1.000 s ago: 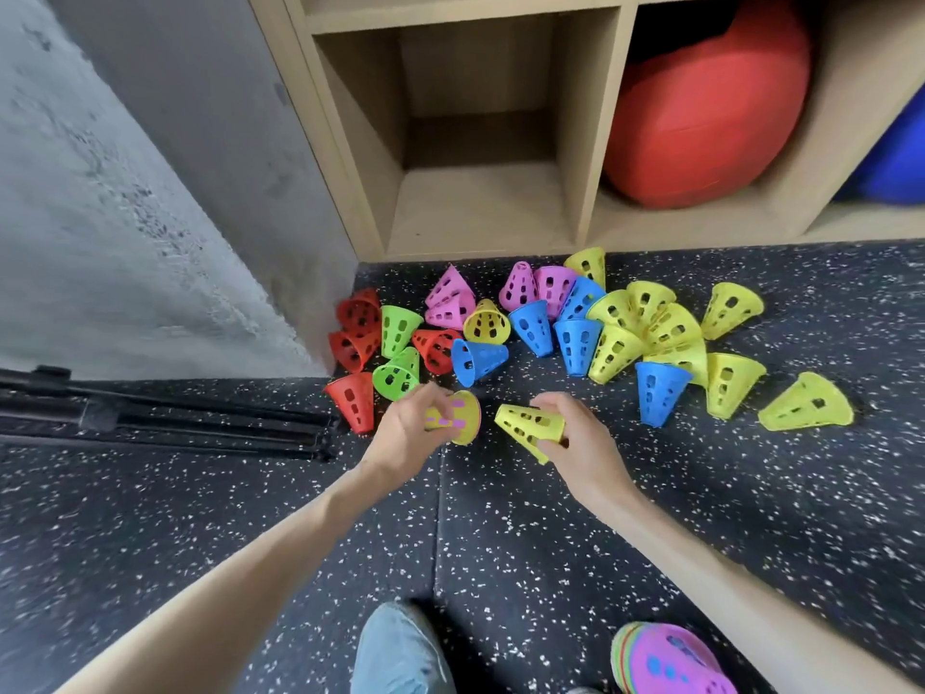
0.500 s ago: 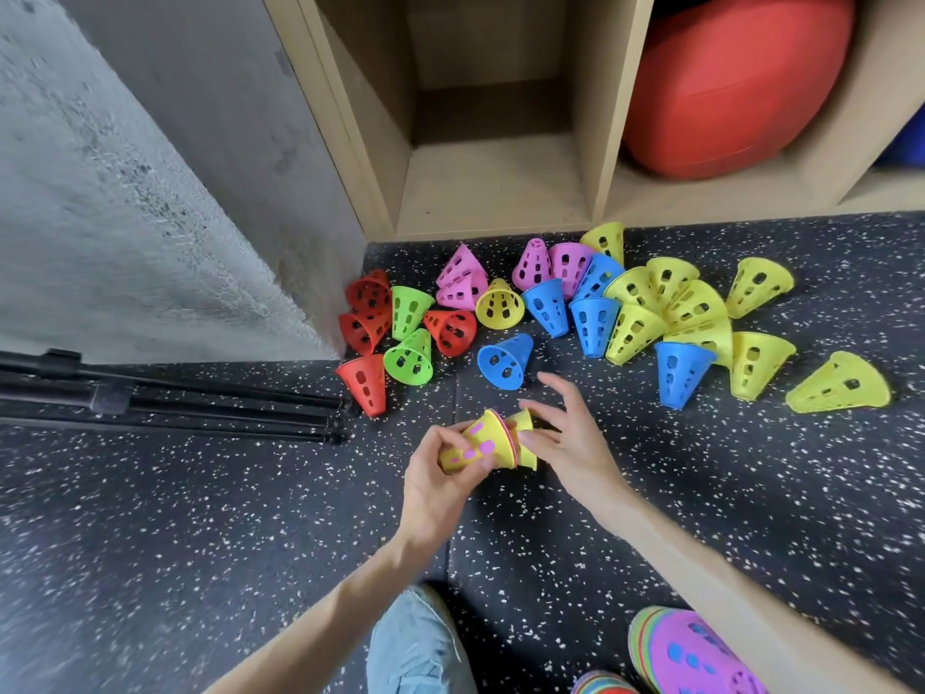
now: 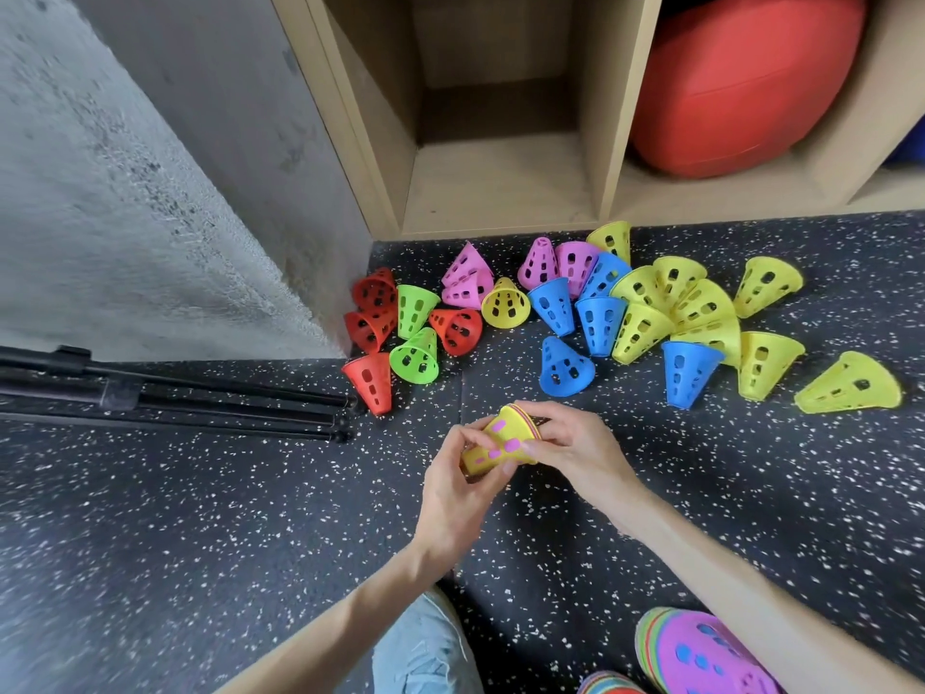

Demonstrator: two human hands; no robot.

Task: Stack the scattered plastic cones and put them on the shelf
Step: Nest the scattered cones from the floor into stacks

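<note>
On the floor, held: a small stack of cones point(image 3: 503, 439), yellow outermost with pink showing through its holes, is held on its side above the speckled floor point(image 3: 250, 543).
Left hand point(image 3: 458, 488): the narrow end of the stack is gripped by curled fingers and thumb.
Right hand point(image 3: 575, 450): the wide rim end is pinched by fingers and thumb; both grips are closed on the same stack.
Done so far: a few cones are judged nested in hand; a larger finished stack point(image 3: 701, 653), pink on top with coloured rims under it, lies at the lower right, and another striped stack edge point(image 3: 608, 686) is partly seen at the frame bottom.
Left to do: many loose cones are scattered before the shelf point(image 3: 500, 192): a red and green group point(image 3: 395, 328), pink ones point(image 3: 468, 280), blue ones point(image 3: 565, 368), and a big yellow cluster point(image 3: 690, 308).
Shelf: no cone is placed there yet; the left compartment holds nothing visible, the next holds a red ball point(image 3: 746, 77).
Progress judged: early to middle, most cones unstacked.
Nearby: black folded poles point(image 3: 175, 398) lie by the wall.
Writing: no brand, label or lettering can be read.
</note>
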